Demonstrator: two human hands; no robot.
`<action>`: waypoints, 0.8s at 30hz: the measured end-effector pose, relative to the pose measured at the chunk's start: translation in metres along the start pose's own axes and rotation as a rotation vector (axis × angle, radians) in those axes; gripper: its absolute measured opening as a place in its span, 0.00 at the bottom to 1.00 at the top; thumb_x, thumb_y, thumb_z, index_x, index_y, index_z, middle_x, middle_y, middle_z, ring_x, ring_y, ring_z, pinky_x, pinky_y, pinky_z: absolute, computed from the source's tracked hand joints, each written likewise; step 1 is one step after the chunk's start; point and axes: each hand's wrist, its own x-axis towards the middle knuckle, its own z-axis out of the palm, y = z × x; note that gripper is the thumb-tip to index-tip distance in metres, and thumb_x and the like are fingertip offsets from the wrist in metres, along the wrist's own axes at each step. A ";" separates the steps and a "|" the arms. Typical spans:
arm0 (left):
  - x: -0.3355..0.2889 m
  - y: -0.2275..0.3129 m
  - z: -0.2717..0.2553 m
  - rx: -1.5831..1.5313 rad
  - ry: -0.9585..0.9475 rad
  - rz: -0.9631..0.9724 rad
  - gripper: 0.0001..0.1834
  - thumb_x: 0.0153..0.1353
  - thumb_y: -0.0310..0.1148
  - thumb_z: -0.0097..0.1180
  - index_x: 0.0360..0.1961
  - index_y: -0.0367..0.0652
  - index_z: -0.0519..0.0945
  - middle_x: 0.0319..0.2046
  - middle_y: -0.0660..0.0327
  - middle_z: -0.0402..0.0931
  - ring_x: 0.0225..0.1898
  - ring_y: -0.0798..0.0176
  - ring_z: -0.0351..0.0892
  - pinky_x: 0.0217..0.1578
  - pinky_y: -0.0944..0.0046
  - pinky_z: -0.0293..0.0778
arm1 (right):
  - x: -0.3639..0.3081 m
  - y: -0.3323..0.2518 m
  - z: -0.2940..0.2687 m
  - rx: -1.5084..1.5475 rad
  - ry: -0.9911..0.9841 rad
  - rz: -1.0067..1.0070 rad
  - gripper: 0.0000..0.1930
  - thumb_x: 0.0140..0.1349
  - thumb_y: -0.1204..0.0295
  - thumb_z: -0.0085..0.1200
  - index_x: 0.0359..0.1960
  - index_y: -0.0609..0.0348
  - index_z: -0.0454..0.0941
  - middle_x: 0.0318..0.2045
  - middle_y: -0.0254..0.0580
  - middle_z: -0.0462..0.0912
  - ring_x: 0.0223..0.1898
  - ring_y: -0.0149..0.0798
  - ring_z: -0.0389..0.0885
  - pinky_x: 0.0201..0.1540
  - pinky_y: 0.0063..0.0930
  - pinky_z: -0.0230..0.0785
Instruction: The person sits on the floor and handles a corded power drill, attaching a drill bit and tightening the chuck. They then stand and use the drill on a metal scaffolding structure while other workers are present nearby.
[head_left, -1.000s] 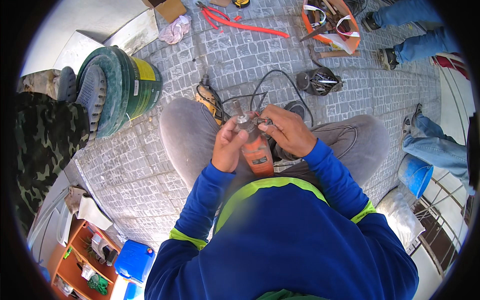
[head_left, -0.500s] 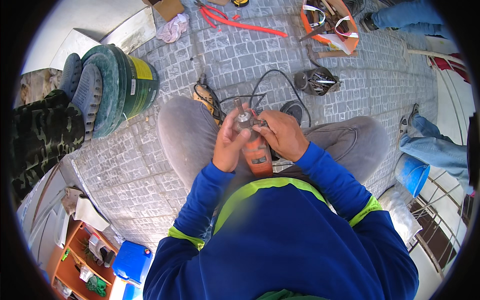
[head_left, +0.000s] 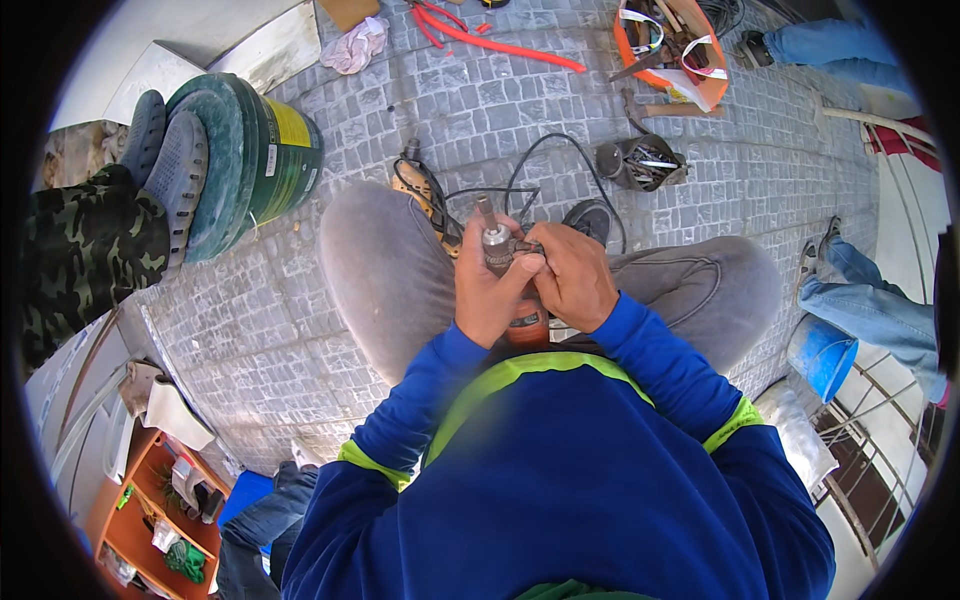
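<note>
Head view: L hand (head_left: pixel 490 300) round chuck (head_left: pixel 495 248) of orange drill (head_left: pixel 528 326), R hand (head_left: pixel 576 276) pinching dark pc (head_left: pixel 528 248) beside it, drill right of yellow tool (head_left: pixel 413 187), prob chuck-adjusting, next move wants steady grip

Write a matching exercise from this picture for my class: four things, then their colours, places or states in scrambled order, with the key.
Things
1. orange power tool
2. large tub
3. blue bucket
4. cloth

Descriptions
A. crumpled, in the upper left
B. near the picture's right edge
C. gripped by the left hand, the right hand at its front
D. dark green

Pairs: 1-C, 2-D, 3-B, 4-A
</note>
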 end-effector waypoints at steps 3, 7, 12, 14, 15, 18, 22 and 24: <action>-0.003 -0.001 0.005 -0.015 0.049 0.013 0.22 0.56 0.30 0.67 0.47 0.39 0.69 0.36 0.64 0.74 0.35 0.74 0.75 0.38 0.71 0.74 | -0.002 0.001 0.003 0.013 0.024 -0.002 0.08 0.60 0.68 0.52 0.34 0.59 0.72 0.29 0.51 0.76 0.34 0.59 0.77 0.34 0.48 0.67; -0.003 -0.001 0.009 -0.022 0.054 0.023 0.21 0.56 0.29 0.67 0.45 0.39 0.69 0.34 0.65 0.74 0.34 0.74 0.75 0.36 0.71 0.74 | -0.005 0.001 0.004 0.036 0.059 0.009 0.09 0.61 0.66 0.51 0.34 0.59 0.73 0.29 0.51 0.76 0.33 0.59 0.77 0.34 0.47 0.68; -0.002 0.001 0.013 0.012 0.077 0.025 0.20 0.55 0.29 0.68 0.43 0.39 0.70 0.32 0.65 0.73 0.33 0.75 0.74 0.34 0.71 0.73 | -0.009 -0.002 0.006 0.078 0.109 0.056 0.09 0.62 0.66 0.50 0.34 0.60 0.73 0.27 0.52 0.76 0.32 0.59 0.77 0.33 0.47 0.67; -0.002 0.001 0.013 0.013 0.064 -0.019 0.16 0.59 0.31 0.65 0.42 0.41 0.70 0.33 0.66 0.73 0.34 0.75 0.73 0.37 0.71 0.72 | -0.010 -0.004 0.009 0.129 0.127 0.111 0.09 0.62 0.67 0.50 0.33 0.60 0.73 0.26 0.53 0.76 0.31 0.60 0.76 0.32 0.48 0.67; -0.002 0.001 0.013 0.010 0.058 -0.040 0.15 0.60 0.32 0.63 0.42 0.42 0.71 0.33 0.66 0.73 0.35 0.75 0.72 0.38 0.71 0.72 | -0.010 -0.004 0.011 0.157 0.132 0.138 0.08 0.62 0.67 0.50 0.33 0.60 0.73 0.26 0.54 0.76 0.31 0.60 0.76 0.32 0.48 0.66; -0.001 -0.003 0.012 0.037 0.079 -0.066 0.13 0.62 0.31 0.62 0.42 0.42 0.71 0.31 0.67 0.74 0.32 0.76 0.72 0.35 0.72 0.72 | -0.011 -0.004 0.017 0.178 0.154 0.183 0.08 0.63 0.68 0.50 0.33 0.60 0.73 0.25 0.55 0.76 0.30 0.61 0.76 0.32 0.49 0.66; 0.007 -0.010 0.012 0.040 0.121 -0.121 0.14 0.61 0.33 0.64 0.41 0.42 0.72 0.31 0.67 0.74 0.32 0.75 0.73 0.34 0.71 0.72 | -0.013 -0.003 0.023 0.214 0.143 0.308 0.09 0.65 0.67 0.49 0.34 0.62 0.72 0.26 0.57 0.77 0.32 0.62 0.77 0.32 0.49 0.66; 0.010 -0.012 0.013 0.031 0.140 -0.146 0.17 0.59 0.36 0.67 0.40 0.41 0.72 0.33 0.65 0.74 0.34 0.74 0.73 0.34 0.69 0.73 | -0.009 -0.001 0.024 0.247 0.154 0.340 0.10 0.66 0.66 0.49 0.36 0.63 0.72 0.27 0.58 0.78 0.33 0.62 0.77 0.32 0.48 0.66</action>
